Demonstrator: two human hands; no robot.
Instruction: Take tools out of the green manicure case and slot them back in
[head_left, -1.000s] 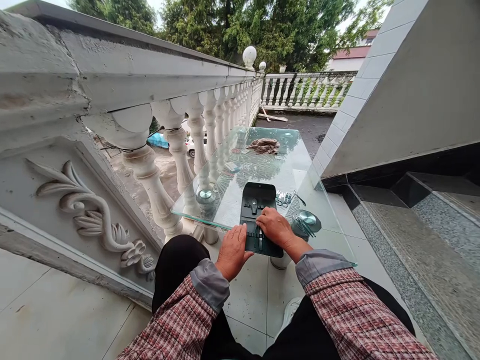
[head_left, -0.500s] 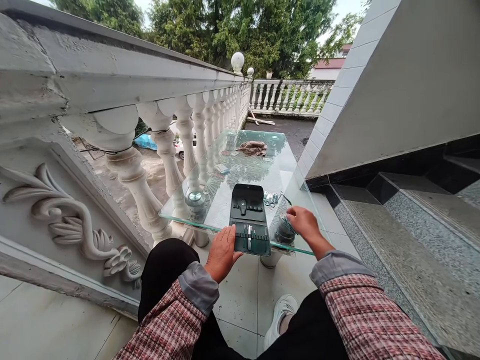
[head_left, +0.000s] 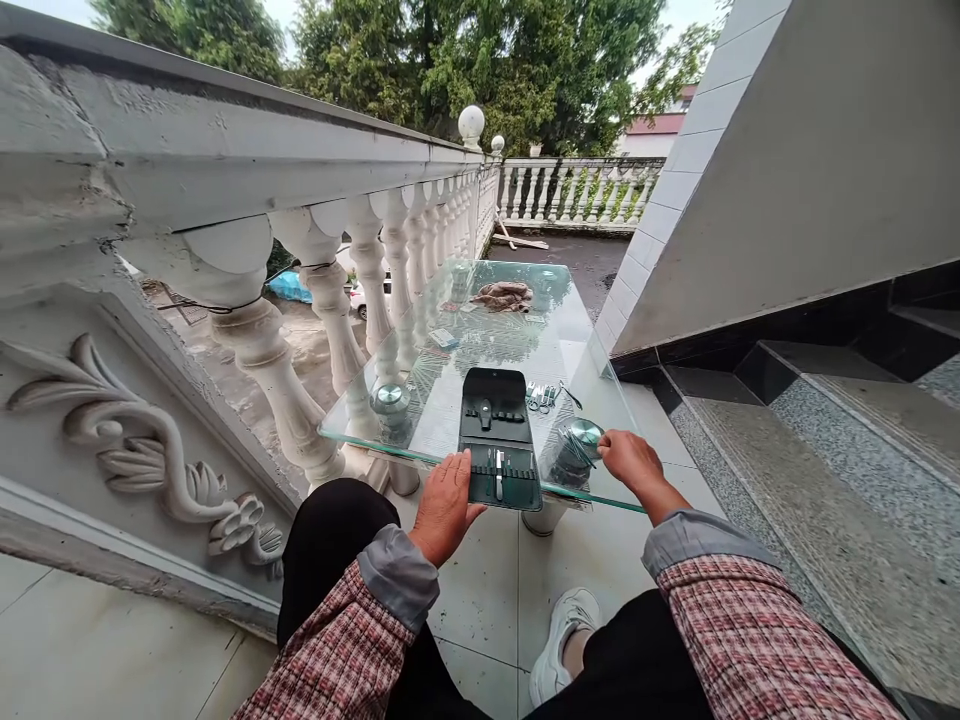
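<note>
A black manicure case (head_left: 493, 428) lies unfolded at the near edge of the glass table, with a few slim metal tools in the loops of its lower half. My left hand (head_left: 444, 500) grips its lower left side, thumb at the bottom corner. To the right, my right hand (head_left: 631, 462) hovers over the table with thumb and fingers pinched. Whatever sits between those fingertips is too small to make out. Thin dark and metallic tools (head_left: 576, 442) lie in a loose pile just left of the fingertips. Small scissors and clippers (head_left: 541, 396) rest beyond the case.
The glass table (head_left: 442, 400) has a crumpled brown cloth (head_left: 504, 296) at its far end and a small pale packet (head_left: 443, 339) on its left half. A white balustrade (head_left: 330, 330) runs along the left. Stone steps (head_left: 795, 480) rise on the right.
My right hand has moved right, off the pile of thin tools, which now shows more fully. My left hand and the case have stayed in place.
</note>
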